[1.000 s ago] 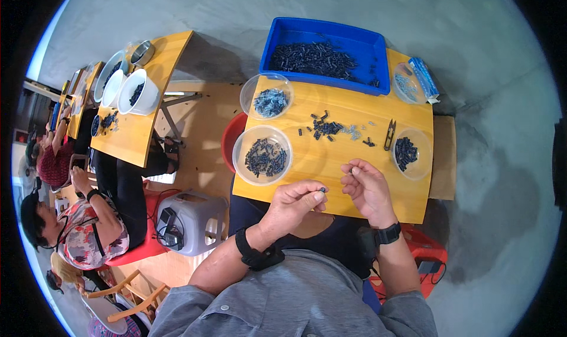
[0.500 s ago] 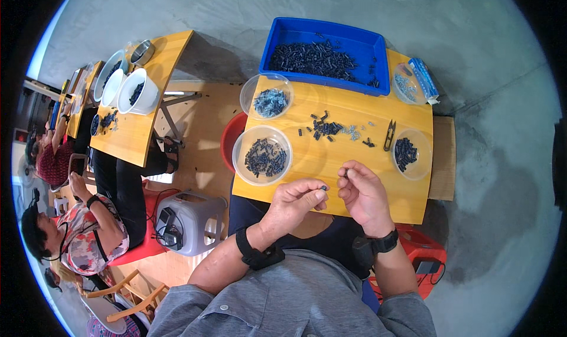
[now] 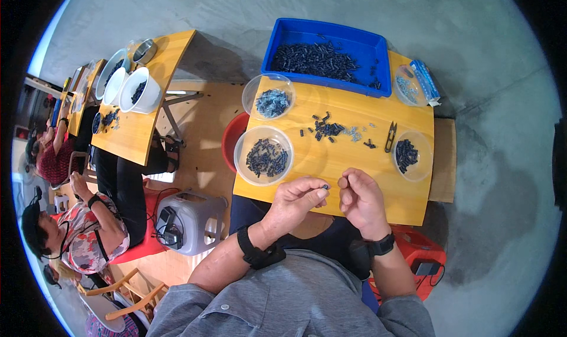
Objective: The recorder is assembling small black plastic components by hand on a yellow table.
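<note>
Both hands are over the near edge of the yellow table (image 3: 407, 204). The left hand (image 3: 295, 198) is pinching a tiny dark piece (image 3: 325, 187) between thumb and fingertips, and the right hand (image 3: 359, 196) sits just beside it with fingers curled in, fingertips nearly meeting the left ones; can't tell if it's holding anything.

Containers: the clear bowl (image 3: 264, 155) just past the left hand is about half full of small dark pieces. Behind that, a second clear bowl (image 3: 269, 95) has greyish-blue bits. The big blue bin (image 3: 328, 55) at the far edge holds a heap of dark pieces. On the right, a small clear bowl (image 3: 411, 155) holds a few dark ones, with snips (image 3: 390, 136) just beside it. Loose pieces (image 3: 328, 128) are scattered mid-table.
</note>
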The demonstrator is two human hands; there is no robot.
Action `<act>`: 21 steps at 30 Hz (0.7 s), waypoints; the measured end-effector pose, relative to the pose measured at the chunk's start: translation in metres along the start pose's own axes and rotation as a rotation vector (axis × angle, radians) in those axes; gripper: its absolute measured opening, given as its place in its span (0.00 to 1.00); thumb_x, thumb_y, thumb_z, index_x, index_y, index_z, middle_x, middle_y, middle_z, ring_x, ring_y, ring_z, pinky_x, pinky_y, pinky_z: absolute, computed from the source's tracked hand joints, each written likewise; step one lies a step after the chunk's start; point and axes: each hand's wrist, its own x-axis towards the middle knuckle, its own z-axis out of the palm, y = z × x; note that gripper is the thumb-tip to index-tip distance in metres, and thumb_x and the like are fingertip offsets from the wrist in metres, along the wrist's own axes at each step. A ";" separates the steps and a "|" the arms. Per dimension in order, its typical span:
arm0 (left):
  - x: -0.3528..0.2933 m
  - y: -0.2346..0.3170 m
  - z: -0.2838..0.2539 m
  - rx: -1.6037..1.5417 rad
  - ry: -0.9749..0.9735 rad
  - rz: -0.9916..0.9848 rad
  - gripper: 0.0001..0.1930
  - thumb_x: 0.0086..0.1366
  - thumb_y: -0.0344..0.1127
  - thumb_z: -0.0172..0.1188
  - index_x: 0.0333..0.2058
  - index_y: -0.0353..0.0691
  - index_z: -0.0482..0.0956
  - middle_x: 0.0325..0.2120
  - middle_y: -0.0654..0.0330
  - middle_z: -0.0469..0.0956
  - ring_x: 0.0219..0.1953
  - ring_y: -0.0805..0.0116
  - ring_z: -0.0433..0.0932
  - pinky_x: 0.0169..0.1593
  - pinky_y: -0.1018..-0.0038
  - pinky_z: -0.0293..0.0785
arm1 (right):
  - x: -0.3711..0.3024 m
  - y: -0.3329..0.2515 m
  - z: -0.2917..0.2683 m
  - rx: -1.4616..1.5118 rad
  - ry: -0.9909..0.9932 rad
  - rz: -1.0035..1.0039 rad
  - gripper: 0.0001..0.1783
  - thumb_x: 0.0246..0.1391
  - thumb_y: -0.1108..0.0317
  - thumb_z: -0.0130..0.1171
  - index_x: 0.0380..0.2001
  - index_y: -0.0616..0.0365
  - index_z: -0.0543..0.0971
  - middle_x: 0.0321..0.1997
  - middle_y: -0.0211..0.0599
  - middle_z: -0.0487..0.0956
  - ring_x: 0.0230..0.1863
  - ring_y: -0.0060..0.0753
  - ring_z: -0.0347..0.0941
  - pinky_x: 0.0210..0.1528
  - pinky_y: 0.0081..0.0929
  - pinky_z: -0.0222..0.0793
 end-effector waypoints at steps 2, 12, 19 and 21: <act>0.000 0.000 0.000 0.006 0.004 0.014 0.07 0.64 0.33 0.55 0.38 0.37 0.78 0.28 0.65 0.77 0.31 0.78 0.75 0.30 0.82 0.73 | -0.002 0.004 -0.003 0.021 0.001 0.032 0.08 0.58 0.66 0.53 0.36 0.60 0.73 0.27 0.31 0.74 0.18 0.20 0.69 0.18 0.21 0.71; 0.000 -0.006 -0.001 0.016 0.015 -0.067 0.08 0.64 0.34 0.55 0.39 0.39 0.78 0.29 0.67 0.77 0.32 0.80 0.76 0.28 0.83 0.73 | -0.002 0.001 -0.008 -0.047 0.066 0.013 0.08 0.57 0.69 0.54 0.38 0.60 0.74 0.28 0.30 0.74 0.24 0.20 0.71 0.24 0.21 0.74; 0.000 -0.003 0.002 0.040 -0.004 -0.067 0.09 0.64 0.35 0.56 0.40 0.39 0.78 0.30 0.67 0.79 0.31 0.80 0.77 0.27 0.84 0.71 | -0.008 -0.018 0.005 -0.119 -0.012 -0.057 0.08 0.56 0.72 0.54 0.39 0.63 0.75 0.29 0.34 0.74 0.24 0.23 0.71 0.25 0.25 0.75; -0.001 0.000 0.003 0.027 -0.003 -0.072 0.09 0.64 0.35 0.56 0.40 0.39 0.78 0.30 0.67 0.79 0.31 0.80 0.77 0.28 0.85 0.71 | -0.011 -0.021 0.008 -0.102 -0.092 -0.099 0.08 0.56 0.72 0.54 0.38 0.63 0.74 0.27 0.35 0.75 0.21 0.24 0.71 0.22 0.27 0.75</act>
